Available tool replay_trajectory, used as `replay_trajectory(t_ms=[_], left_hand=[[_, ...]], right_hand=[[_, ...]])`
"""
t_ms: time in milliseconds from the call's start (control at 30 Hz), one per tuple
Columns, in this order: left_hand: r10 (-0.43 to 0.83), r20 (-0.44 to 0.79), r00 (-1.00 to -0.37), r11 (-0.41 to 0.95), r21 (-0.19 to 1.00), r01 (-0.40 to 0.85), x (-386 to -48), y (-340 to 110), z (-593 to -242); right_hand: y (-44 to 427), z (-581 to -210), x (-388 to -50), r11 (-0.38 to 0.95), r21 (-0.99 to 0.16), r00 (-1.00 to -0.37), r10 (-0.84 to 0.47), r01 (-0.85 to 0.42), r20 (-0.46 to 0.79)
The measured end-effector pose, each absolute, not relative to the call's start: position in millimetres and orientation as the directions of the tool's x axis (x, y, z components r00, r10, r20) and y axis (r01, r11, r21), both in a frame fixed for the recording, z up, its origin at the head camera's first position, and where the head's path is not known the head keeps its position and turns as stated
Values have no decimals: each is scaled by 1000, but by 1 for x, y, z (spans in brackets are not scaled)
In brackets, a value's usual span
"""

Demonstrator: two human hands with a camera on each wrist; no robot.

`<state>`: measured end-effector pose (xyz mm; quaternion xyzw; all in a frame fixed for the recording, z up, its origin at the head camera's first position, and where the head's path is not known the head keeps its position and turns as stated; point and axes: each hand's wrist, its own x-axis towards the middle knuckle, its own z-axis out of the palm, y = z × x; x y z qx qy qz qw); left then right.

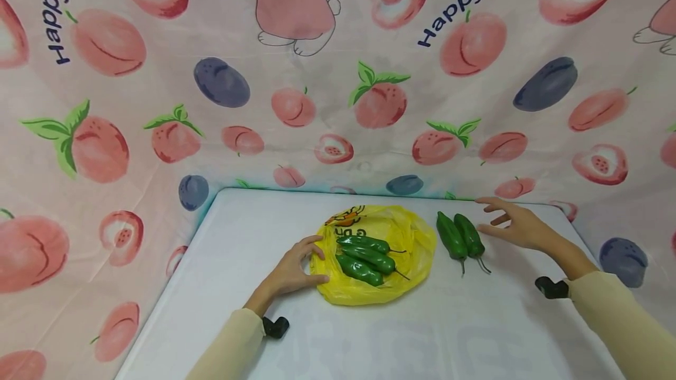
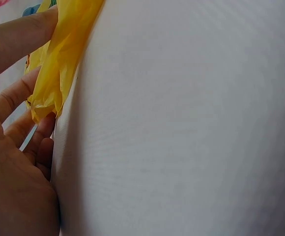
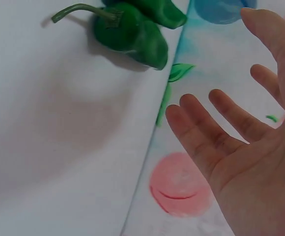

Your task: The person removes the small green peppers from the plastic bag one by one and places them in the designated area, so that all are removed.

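Note:
A yellow plastic bag [image 1: 406,277] lies spread on the white table, with three green peppers [image 1: 364,258] on it or in its mouth. At the bag's left edge, my left hand [image 1: 292,267] holds the plastic with thumb and fingers spread along it. The left wrist view shows the bag's folds [image 2: 66,59] between thumb and fingers; some fingertips are hidden behind them. Two more green peppers [image 1: 458,237] lie side by side right of the bag. My right hand [image 1: 514,224] hovers just right of them, fingers apart and holding nothing. In the right wrist view, a pepper [image 3: 128,37] is beyond the fingertips.
The white table [image 1: 253,221] ends at the back against a pink cloth [image 1: 317,75] printed with fruit, which also rises at both sides. A small black device [image 1: 276,327] is on the left wrist and another black device [image 1: 551,287] on the right.

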<state>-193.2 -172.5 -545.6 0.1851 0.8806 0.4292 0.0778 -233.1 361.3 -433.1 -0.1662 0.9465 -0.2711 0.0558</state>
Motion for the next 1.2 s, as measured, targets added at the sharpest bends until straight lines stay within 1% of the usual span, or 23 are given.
replay_trajectory(t_ms=[500,833,1200], left_hand=[[396,28,-918,568,778,268,-192,-173,-545],[394,36,-919,565,779,273,-194,-173,-549],[397,31,-917,567,777,273,-194,-173,-549]], right_hand=[[354,-420,-231,777,-547,-943,-325,-311,75],[344,-414,-234,768,-544,-933,-347,-339,93],[319,-406,-242,747,-556,-919,-386,-363,80]])
